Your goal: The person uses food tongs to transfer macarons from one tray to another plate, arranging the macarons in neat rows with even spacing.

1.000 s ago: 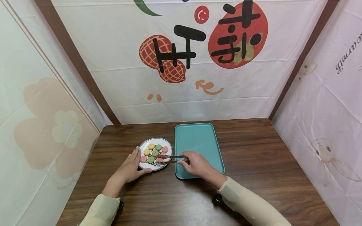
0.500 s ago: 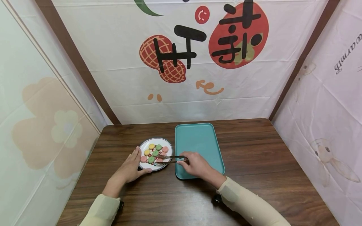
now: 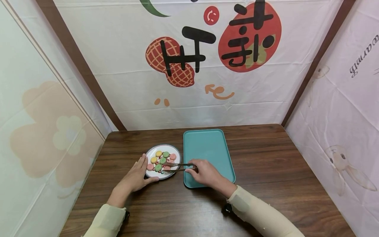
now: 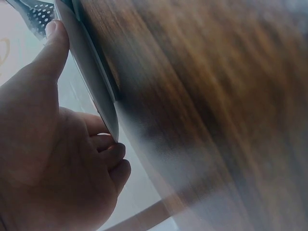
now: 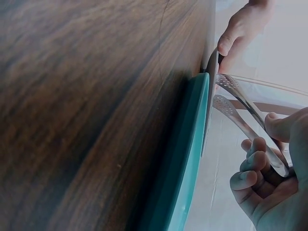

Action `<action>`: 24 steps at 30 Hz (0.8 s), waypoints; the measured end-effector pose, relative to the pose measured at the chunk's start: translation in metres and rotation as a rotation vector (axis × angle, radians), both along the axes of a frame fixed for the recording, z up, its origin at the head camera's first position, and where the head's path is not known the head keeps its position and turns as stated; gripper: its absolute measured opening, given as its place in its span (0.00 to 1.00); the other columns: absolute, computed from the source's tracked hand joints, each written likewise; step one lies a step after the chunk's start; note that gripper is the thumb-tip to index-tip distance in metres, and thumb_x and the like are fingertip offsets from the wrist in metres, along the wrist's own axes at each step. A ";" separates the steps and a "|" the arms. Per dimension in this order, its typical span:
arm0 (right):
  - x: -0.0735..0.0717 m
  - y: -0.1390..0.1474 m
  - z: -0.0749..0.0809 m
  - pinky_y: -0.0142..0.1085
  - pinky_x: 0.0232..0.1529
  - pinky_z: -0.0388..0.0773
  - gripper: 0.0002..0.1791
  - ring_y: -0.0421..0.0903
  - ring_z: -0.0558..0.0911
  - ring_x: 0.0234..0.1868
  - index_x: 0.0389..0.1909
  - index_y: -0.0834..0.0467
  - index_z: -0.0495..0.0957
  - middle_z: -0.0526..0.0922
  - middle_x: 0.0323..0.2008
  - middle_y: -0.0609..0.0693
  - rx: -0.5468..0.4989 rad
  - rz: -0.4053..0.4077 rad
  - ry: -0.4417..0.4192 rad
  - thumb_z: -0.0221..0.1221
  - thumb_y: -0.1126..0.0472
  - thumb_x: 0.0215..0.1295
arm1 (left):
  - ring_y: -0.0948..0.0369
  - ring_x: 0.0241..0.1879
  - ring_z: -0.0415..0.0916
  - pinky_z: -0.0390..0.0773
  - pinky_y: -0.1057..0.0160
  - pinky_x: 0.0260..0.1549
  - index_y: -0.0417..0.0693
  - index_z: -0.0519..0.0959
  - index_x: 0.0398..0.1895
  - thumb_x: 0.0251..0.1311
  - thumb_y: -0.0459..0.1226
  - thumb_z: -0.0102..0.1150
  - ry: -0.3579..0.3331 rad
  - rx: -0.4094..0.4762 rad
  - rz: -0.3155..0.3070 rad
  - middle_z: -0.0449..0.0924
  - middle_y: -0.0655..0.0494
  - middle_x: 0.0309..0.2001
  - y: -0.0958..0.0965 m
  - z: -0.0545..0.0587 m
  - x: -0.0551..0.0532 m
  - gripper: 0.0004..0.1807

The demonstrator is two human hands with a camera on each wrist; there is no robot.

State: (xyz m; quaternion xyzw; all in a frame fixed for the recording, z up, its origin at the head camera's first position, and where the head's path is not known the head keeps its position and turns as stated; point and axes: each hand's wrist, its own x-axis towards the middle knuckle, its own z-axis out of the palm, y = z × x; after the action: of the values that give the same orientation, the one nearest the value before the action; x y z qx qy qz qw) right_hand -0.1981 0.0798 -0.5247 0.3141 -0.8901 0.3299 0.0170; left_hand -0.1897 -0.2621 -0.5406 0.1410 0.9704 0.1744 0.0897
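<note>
My left hand (image 3: 134,176) rests against a round white plate (image 3: 151,153), fingers straight along its left rim and thumb out at its near edge. On the plate lie several macarons: yellow (image 3: 154,160), green (image 3: 158,167) and pink (image 3: 150,167). My right hand (image 3: 205,171), over the tray's near left part, holds metal tongs (image 5: 250,108) pointing left. Their perforated tips stand apart at the plate's right side, reaching over the pink macaron (image 3: 167,168) there and partly hiding it. In the left wrist view the thumb (image 4: 58,43) lies at the plate's edge.
A teal rectangular tray (image 3: 204,143) lies on the dark wooden table (image 3: 260,158), right of the plate. A printed white cloth (image 3: 130,98) hangs behind the table, with further cloth panels at the left and right sides.
</note>
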 end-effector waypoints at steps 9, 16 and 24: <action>0.002 0.002 0.002 0.30 0.29 0.78 0.18 0.32 0.76 0.26 0.57 0.62 0.85 0.88 0.33 0.46 -0.016 -0.010 0.002 0.65 0.52 0.78 | 0.31 0.83 0.42 0.49 0.35 0.81 0.22 0.46 0.83 0.67 0.67 0.64 -0.002 0.004 0.009 0.38 0.25 0.84 0.001 0.002 0.002 0.67; 0.003 0.005 0.002 0.30 0.25 0.75 0.19 0.33 0.74 0.23 0.58 0.62 0.85 0.84 0.29 0.43 -0.041 -0.021 -0.006 0.65 0.52 0.78 | 0.30 0.83 0.43 0.49 0.35 0.81 0.22 0.46 0.82 0.67 0.67 0.63 0.003 -0.008 0.009 0.38 0.25 0.84 0.003 0.001 0.002 0.66; 0.005 0.014 0.006 0.31 0.25 0.77 0.21 0.33 0.75 0.24 0.59 0.63 0.84 0.85 0.31 0.43 -0.076 -0.036 -0.023 0.64 0.51 0.80 | 0.30 0.83 0.43 0.49 0.34 0.81 0.21 0.46 0.82 0.68 0.66 0.64 0.013 -0.010 0.012 0.39 0.24 0.84 0.004 0.004 0.004 0.66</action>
State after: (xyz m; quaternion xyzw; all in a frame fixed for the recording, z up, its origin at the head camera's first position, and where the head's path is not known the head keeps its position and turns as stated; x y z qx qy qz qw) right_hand -0.1930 0.0942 -0.5189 0.2935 -0.8826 0.3665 0.0246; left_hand -0.1860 -0.2579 -0.5368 0.1359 0.9727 0.1691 0.0829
